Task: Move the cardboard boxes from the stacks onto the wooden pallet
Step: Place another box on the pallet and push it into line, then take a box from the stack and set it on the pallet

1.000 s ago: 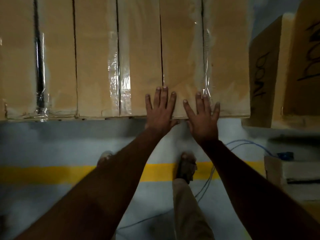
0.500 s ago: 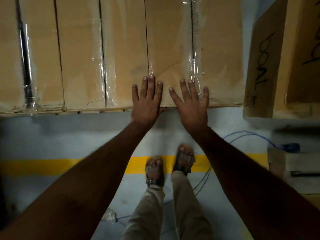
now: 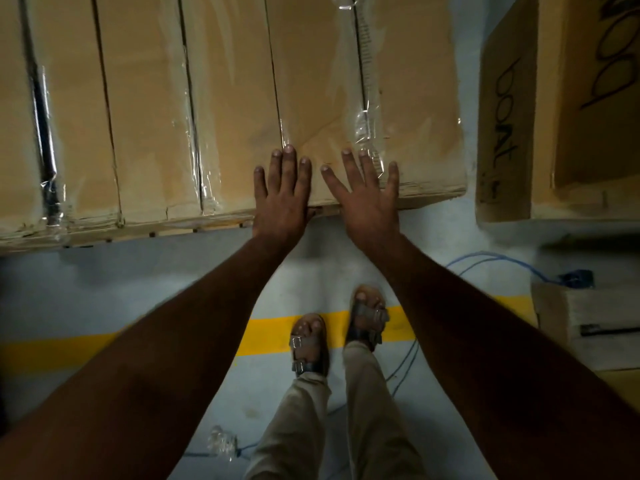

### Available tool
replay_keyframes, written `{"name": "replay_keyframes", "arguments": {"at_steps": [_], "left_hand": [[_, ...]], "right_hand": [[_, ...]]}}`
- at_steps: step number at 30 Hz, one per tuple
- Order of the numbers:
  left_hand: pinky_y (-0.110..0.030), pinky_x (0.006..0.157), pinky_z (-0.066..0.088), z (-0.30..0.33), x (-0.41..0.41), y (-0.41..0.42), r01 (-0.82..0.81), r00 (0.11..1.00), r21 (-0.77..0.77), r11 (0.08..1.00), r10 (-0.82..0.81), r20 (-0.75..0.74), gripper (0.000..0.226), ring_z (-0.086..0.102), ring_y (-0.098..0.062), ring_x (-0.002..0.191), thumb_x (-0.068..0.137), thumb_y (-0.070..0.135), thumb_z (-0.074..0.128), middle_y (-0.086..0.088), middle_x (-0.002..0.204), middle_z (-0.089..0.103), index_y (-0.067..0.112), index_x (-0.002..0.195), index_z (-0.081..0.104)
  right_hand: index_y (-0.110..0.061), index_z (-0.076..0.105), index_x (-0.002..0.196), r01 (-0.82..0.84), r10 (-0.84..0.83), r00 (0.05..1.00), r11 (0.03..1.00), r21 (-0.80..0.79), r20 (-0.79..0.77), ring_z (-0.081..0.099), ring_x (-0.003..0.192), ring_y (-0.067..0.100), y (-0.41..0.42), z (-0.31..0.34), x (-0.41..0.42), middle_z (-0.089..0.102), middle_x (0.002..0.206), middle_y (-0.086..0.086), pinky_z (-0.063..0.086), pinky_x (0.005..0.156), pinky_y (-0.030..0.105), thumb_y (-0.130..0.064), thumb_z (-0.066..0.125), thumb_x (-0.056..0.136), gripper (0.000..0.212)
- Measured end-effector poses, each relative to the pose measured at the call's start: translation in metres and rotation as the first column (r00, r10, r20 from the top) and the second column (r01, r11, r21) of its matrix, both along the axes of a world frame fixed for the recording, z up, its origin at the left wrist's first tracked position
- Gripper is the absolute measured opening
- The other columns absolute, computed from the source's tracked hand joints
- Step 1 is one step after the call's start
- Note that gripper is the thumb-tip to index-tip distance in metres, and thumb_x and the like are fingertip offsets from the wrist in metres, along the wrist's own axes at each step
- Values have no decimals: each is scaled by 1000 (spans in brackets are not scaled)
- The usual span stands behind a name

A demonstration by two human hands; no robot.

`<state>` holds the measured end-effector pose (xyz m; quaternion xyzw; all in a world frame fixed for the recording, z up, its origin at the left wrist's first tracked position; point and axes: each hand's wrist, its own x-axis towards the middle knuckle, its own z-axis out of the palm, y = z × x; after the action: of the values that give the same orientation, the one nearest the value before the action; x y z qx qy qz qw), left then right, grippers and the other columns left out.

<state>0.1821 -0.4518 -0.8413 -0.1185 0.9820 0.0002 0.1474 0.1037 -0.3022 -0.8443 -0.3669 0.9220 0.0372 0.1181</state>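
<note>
Nearest the camera, two sandalled feet (image 3: 341,336) stand on the yellow line (image 3: 266,332) painted across the floor (image 3: 138,282), with a blue cable (image 3: 485,259) trailing off to the right. Both arms reach forward from there. The left hand (image 3: 282,197) and the right hand (image 3: 365,199) lie flat, fingers straight and slightly spread, on the near edge of the row of cardboard boxes (image 3: 221,109), close to its right corner; neither hand grips anything. The boxes sit side by side, taped with clear film, and a strip of wooden pallet (image 3: 166,232) shows under their near edge, so this row seems already placed. The step looks like squaring the last box in: a good push would be level and even through both palms, low on the box, so it slides flush with its neighbours instead of twisting or tipping. Further right stands a separate box with handwriting (image 3: 505,109), well apart from the row. Compared with a second ago, the hands stay pressed on the same spot, while the feet have stepped forward onto the line and the boxes fill more of the view.
</note>
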Motion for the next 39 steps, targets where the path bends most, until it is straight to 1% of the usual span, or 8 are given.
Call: {"name": "replay_keyframes", "arguments": {"at_steps": [5, 10, 14, 17, 20, 27, 34, 39], "left_hand": [[-55, 121, 5, 39, 2, 7, -57, 997, 135, 989, 50, 59, 93, 0, -39, 153, 96, 56, 49, -22, 166, -5, 7, 159, 3], [-51, 123, 15, 122, 16, 26, -2, 998, 252, 968, 16, -53, 87, 10, -37, 153, 99, 50, 49, -24, 165, 8, 0, 157, 9], [-51, 121, 18, 215, 34, 30, 5, 982, 320, 947, 56, -183, 83, 17, -38, 152, 98, 45, 52, -23, 164, 14, -1, 156, 15], [-52, 121, 17, 290, 52, 32, 8, 960, 402, 916, 106, -260, 82, 17, -38, 152, 97, 49, 44, -21, 164, 14, 0, 157, 17], [-53, 122, 18, 356, 78, 40, 86, 942, 481, 873, 86, -324, 83, 17, -35, 152, 96, 55, 38, -20, 165, 16, 1, 157, 17], [-52, 119, 27, 439, 94, 55, 249, 900, 499, 830, -8, -436, 85, 28, -36, 148, 95, 55, 43, -19, 161, 28, -2, 155, 25], [-37, 122, 15, 510, 49, 89, 442, 813, 443, 780, -140, -565, 79, 23, -28, 150, 97, 50, 48, -13, 162, 27, 5, 157, 22], [-26, 105, 30, 541, 23, 124, 562, 782, 451, 693, -269, -562, 55, 49, -27, 131, 96, 43, 48, -11, 140, 58, 9, 139, 55]], "right_hand": [[-33, -7, 156, 70, -67, 991, 997, -20, 112, -5, 152, 32, 6, 41, -1, -8, 166, 9, 2, 115, 65, -54, 61, 89, 97], [-33, 7, 158, 80, -66, 989, 991, -106, 132, -2, 153, 30, 19, 120, 15, -2, 167, 9, 7, 116, 62, -55, 58, 89, 88], [-33, 7, 158, 106, -82, 986, 980, -170, 142, 3, 153, 31, 30, 210, 27, 1, 167, 8, 12, 116, 62, -44, 64, 89, 90], [-30, 10, 158, 137, -109, 984, 967, -213, 140, 7, 153, 30, 41, 287, 42, 4, 167, 7, 15, 117, 59, -25, 65, 89, 89], [-27, 15, 158, 130, -85, 983, 945, -299, 160, 12, 152, 28, 52, 359, 63, 10, 166, 6, 17, 118, 55, -23, 63, 90, 83], [-23, 22, 157, 166, -108, 984, 841, -515, 140, 27, 146, 31, 85, 478, 74, 21, 163, 9, 34, 112, 47, -36, 56, 94, 72], [-26, 21, 157, 225, -255, 967, 799, -558, 24, 21, 148, 22, 144, 546, 77, 22, 163, 2, 27, 114, 38, -35, 52, 100, 66], [-22, 51, 141, 279, -313, 950, 807, -520, 23, 51, 124, 17, 197, 570, 81, 57, 138, -1, 44, 103, 37, -35, 51, 98, 45]]}}
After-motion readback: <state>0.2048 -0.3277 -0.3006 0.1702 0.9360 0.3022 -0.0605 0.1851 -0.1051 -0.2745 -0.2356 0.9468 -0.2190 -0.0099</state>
